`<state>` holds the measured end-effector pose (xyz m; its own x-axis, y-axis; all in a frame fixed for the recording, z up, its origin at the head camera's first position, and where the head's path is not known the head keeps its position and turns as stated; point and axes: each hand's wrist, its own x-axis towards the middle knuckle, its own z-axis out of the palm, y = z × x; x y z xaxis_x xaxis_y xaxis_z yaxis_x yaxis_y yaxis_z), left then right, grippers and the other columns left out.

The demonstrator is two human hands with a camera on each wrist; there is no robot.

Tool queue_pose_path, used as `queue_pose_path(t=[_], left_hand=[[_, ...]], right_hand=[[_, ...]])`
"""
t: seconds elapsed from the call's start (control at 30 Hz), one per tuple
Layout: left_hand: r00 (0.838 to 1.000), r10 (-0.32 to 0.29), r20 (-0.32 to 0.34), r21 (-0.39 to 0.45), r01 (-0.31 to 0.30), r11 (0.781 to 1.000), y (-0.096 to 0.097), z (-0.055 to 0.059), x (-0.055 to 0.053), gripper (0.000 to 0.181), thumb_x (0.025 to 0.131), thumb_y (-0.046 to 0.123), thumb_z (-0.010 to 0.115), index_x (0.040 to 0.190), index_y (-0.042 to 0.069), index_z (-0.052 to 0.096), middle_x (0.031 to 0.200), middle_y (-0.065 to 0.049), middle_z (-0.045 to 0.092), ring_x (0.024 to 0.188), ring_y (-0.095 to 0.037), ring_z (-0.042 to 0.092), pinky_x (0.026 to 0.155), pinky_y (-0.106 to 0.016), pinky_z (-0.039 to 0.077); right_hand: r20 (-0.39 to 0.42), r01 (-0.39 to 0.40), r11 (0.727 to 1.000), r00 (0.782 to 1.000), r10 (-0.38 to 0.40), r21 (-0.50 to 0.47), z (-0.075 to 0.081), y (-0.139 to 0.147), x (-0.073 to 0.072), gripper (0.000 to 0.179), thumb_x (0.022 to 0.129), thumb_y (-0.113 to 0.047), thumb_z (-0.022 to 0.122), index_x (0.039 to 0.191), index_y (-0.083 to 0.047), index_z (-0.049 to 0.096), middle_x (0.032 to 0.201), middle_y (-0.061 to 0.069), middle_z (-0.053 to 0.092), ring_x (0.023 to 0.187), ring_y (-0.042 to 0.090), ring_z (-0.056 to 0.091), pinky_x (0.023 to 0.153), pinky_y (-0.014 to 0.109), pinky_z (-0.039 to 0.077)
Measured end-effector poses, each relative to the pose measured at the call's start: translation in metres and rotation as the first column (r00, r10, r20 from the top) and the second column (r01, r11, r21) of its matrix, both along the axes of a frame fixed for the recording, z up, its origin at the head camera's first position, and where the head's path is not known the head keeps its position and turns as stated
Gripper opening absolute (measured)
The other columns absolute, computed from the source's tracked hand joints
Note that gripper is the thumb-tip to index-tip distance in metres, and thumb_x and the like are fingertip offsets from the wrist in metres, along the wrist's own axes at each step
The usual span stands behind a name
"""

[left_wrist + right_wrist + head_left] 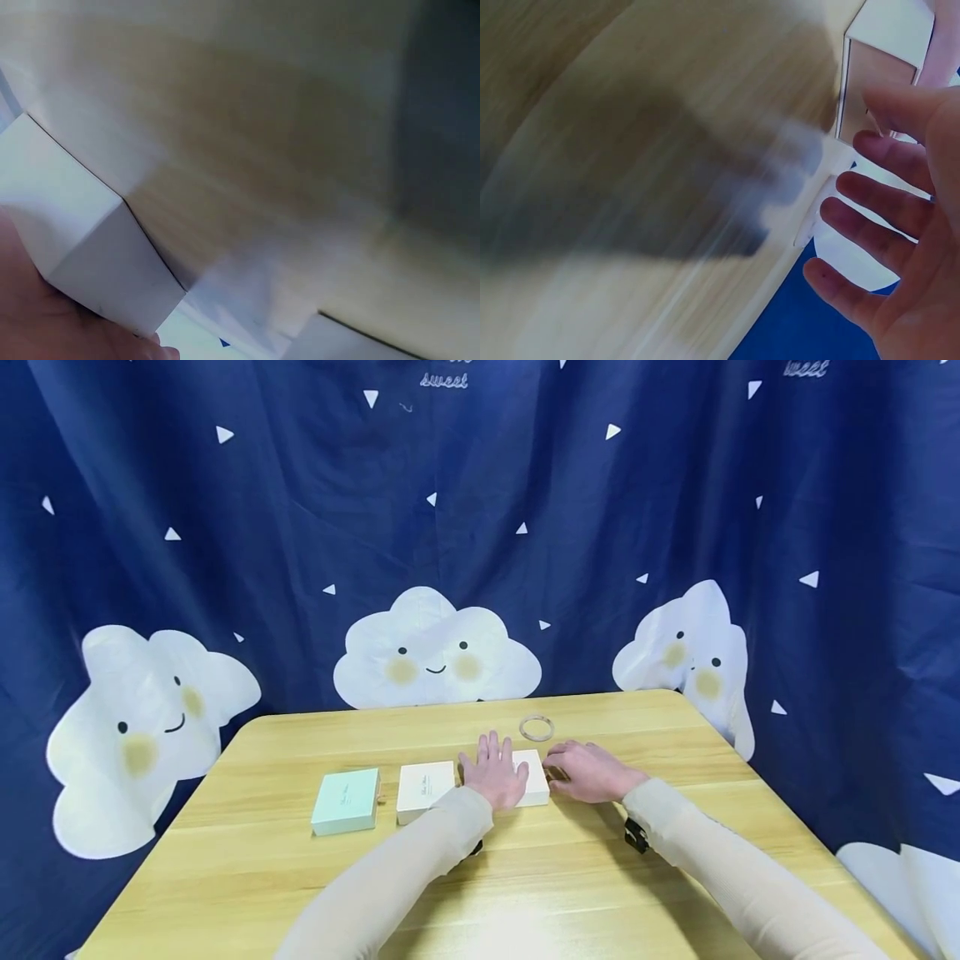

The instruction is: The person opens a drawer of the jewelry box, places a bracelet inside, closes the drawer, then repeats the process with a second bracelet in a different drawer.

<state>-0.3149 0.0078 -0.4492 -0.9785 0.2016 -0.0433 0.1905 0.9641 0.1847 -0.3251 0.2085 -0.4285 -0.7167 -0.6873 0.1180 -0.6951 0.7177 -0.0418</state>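
A small white box (535, 785) with printed lettering lies flat on the table. My left hand (493, 775) rests on its left part, fingers straight and spread, thumb across its top. In the left wrist view the box's (120, 262) plain sides show below that hand. My right hand (591, 770) is at the box's right end. There the right wrist view shows a pinkish inner end panel (874, 82) framed by the white sleeve. My right thumb and forefinger (889, 154) stand apart beside a small pull tab on this panel; the other fingers are loosely spread.
Left of the box lies a second white box (423, 789), then a mint-green box (347, 802) with a small tab on its right side. Behind the hands lies a pale bangle (537, 728). The wooden table (225, 852) ends at a dark blue cloud-patterned curtain (300, 635).
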Motion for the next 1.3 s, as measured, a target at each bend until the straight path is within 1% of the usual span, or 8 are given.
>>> queue_pose_path(t=[0.17,0.27,0.43,0.57,0.73,0.87,1.07,1.3], left_hand=[[1.0,-0.005,-0.011,-0.024,0.004,1.0,0.002,-0.002,-0.003,0.068,0.106,0.053,0.019,0.162,0.015,0.02,0.17,-0.013,0.011,0.157,-0.032,0.009,0.118,-0.069,0.015],[1.0,-0.013,-0.014,-0.04,0.012,0.999,0.003,-0.002,-0.003,0.068,0.106,0.053,0.019,0.163,0.016,0.02,0.17,-0.012,0.01,0.157,-0.031,0.008,0.118,-0.069,0.014],[1.0,-0.022,-0.008,-0.061,0.022,0.998,0.003,-0.001,-0.003,0.067,0.106,0.052,0.019,0.163,0.017,0.019,0.171,-0.01,0.007,0.158,-0.029,0.004,0.118,-0.069,0.014],[1.0,-0.022,-0.013,-0.048,0.021,0.999,0.002,0.0,-0.003,0.066,0.106,0.051,0.02,0.163,0.016,0.021,0.17,-0.011,0.008,0.158,-0.03,0.006,0.118,-0.069,0.015],[1.0,-0.016,-0.007,-0.037,0.016,0.999,0.002,0.0,-0.003,0.066,0.106,0.051,0.02,0.163,0.017,0.02,0.17,-0.011,0.008,0.157,-0.03,0.005,0.118,-0.069,0.014],[1.0,-0.008,-0.001,-0.034,0.008,0.999,0.002,0.0,-0.003,0.066,0.106,0.052,0.02,0.163,0.017,0.02,0.17,-0.011,0.008,0.158,-0.03,0.004,0.118,-0.069,0.013],[1.0,-0.003,0.0,-0.031,0.003,1.0,0.002,-0.002,-0.004,0.065,0.106,0.051,0.022,0.162,0.017,0.022,0.17,-0.011,0.009,0.157,-0.03,0.004,0.118,-0.07,0.013],[1.0,-0.003,-0.006,-0.032,0.003,0.999,0.001,-0.001,-0.003,0.066,0.106,0.051,0.021,0.162,0.017,0.022,0.17,-0.011,0.01,0.157,-0.03,0.006,0.117,-0.07,0.015]], right_hand=[[-0.05,-0.046,0.997,0.998,0.044,-0.054,-0.005,0.0,-0.005,0.01,0.092,-0.019,0.07,0.1,-0.017,0.074,0.108,0.003,0.073,0.1,0.024,0.067,0.082,0.047,0.057],[-0.073,-0.067,0.995,0.996,0.061,-0.08,-0.007,0.001,-0.006,0.006,0.092,-0.016,0.07,0.096,-0.018,0.074,0.105,0.002,0.074,0.098,0.023,0.068,0.082,0.045,0.057],[-0.087,-0.078,0.991,0.994,0.069,-0.11,-0.007,0.001,-0.007,0.007,0.09,-0.011,0.071,0.092,-0.017,0.074,0.101,0.002,0.074,0.094,0.022,0.07,0.08,0.044,0.057],[-0.099,-0.072,0.99,0.993,0.06,-0.124,-0.007,0.0,-0.008,0.006,0.09,-0.011,0.072,0.09,-0.016,0.075,0.098,0.001,0.074,0.093,0.021,0.07,0.08,0.043,0.057],[-0.122,-0.064,0.992,0.991,0.051,-0.109,-0.01,-0.001,-0.012,0.009,0.089,-0.011,0.074,0.084,-0.019,0.073,0.091,-0.004,0.072,0.087,0.018,0.068,0.075,0.041,0.056],[-0.122,-0.052,0.994,0.992,0.04,-0.097,-0.012,-0.003,-0.014,0.013,0.089,-0.011,0.073,0.081,-0.021,0.071,0.093,-0.005,0.073,0.089,0.018,0.069,0.077,0.041,0.057],[-0.109,-0.036,0.995,0.994,0.026,-0.092,-0.01,-0.007,-0.011,0.017,0.089,-0.011,0.072,0.077,-0.021,0.068,0.096,-0.002,0.074,0.092,0.021,0.07,0.079,0.045,0.057],[-0.097,-0.021,0.998,0.995,0.014,-0.064,-0.01,-0.009,-0.011,0.016,0.09,-0.01,0.071,0.078,-0.02,0.068,0.103,0.001,0.075,0.099,0.023,0.07,0.083,0.046,0.057]])
